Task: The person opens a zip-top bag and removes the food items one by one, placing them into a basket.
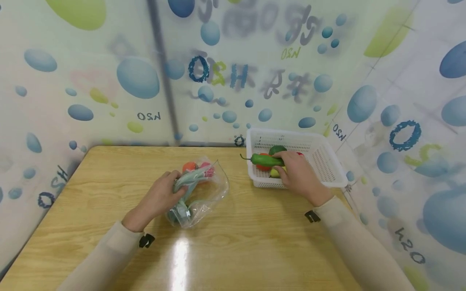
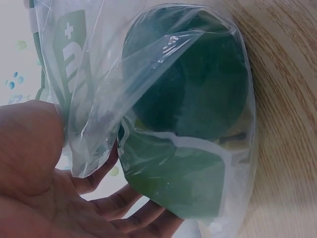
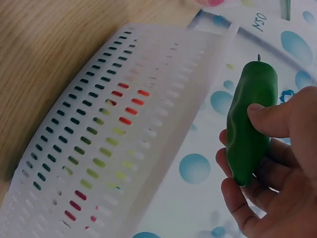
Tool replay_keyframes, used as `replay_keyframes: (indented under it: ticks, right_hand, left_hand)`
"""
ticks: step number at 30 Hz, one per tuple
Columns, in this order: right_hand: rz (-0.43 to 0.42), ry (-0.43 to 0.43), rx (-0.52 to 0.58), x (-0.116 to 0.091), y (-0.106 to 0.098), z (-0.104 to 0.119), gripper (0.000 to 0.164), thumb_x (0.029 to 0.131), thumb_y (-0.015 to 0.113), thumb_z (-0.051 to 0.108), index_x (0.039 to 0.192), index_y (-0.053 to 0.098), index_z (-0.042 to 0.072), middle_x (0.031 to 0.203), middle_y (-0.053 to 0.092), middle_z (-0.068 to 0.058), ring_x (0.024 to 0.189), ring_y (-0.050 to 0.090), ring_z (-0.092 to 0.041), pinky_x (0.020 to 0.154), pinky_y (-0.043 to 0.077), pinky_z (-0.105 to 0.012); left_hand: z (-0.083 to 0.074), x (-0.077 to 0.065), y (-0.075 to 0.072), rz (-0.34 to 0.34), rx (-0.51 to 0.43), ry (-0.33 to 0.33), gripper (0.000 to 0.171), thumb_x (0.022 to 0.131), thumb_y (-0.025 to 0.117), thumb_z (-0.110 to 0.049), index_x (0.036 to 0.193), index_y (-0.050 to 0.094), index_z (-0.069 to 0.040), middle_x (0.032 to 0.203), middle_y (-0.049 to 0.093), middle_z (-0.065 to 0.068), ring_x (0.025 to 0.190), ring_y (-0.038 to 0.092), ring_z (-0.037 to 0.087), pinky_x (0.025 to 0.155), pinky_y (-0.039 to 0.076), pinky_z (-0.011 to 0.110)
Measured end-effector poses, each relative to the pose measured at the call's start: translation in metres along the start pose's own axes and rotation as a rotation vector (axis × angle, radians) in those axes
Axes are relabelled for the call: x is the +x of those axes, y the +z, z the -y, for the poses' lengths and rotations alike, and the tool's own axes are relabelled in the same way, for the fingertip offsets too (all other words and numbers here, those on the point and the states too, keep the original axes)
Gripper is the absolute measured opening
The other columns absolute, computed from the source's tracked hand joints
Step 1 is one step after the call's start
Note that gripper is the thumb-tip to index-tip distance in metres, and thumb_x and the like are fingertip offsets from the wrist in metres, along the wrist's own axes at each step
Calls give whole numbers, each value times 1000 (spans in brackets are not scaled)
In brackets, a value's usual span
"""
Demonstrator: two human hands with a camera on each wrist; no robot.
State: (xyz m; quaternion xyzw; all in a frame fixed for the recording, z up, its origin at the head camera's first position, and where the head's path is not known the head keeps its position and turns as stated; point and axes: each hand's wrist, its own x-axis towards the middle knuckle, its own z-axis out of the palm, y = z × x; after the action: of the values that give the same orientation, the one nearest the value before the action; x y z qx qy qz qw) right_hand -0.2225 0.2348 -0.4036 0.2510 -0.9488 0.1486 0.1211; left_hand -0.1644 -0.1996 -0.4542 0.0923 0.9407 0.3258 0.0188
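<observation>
My left hand holds a clear plastic bag with green print by its upper side; the bag lies on the table. Inside it show an orange-red item, a pink item and, in the left wrist view, a large dark green rounded item. With thumb and fingers, my right hand grips a green pepper with a thin curved stem. The pepper is above the white plastic basket, its stem reaching past the left rim.
Within the basket are an orange-red item, a dark green one and a yellow-green one. The wooden table meets a wall printed with blue and green bubbles right behind the basket.
</observation>
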Motion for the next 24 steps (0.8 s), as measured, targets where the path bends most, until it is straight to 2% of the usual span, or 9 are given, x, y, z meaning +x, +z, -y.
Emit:
replay_keyframes:
  ticks: [4, 12, 19, 24]
  right_hand:
    - [24, 41, -29, 0, 0, -7, 38, 112, 78, 17, 144, 69, -2, 141, 78, -24, 135, 73, -45, 118, 53, -67]
    - [67, 87, -56, 2, -1, -19, 36, 113, 77, 15, 143, 71, -2, 137, 81, -25, 128, 77, -44, 111, 56, -67]
    - [79, 105, -62, 3, -2, -34, 32, 110, 77, 10, 137, 72, -5, 122, 83, -23, 99, 76, -35, 93, 63, -58]
    - [109, 187, -70, 0, -7, -45, 30, 112, 74, 10, 136, 70, -8, 116, 81, -25, 92, 73, -34, 88, 64, -57]
  left_hand:
    - [0, 0, 0, 5, 5, -2, 38, 113, 75, -20, 140, 65, 4, 125, 70, 27, 97, 67, 31, 79, 59, 43]
    - [0, -1, -1, 4, 15, -3, 38, 113, 74, -21, 140, 66, 4, 126, 71, 27, 98, 67, 31, 80, 60, 45]
    - [0, -2, -1, 4, 19, -2, 37, 112, 74, -20, 140, 66, 4, 125, 71, 26, 97, 67, 31, 78, 59, 42]
    - [0, -3, -2, 6, 17, 0, 36, 112, 75, -19, 138, 66, 3, 123, 71, 26, 96, 66, 30, 76, 57, 40]
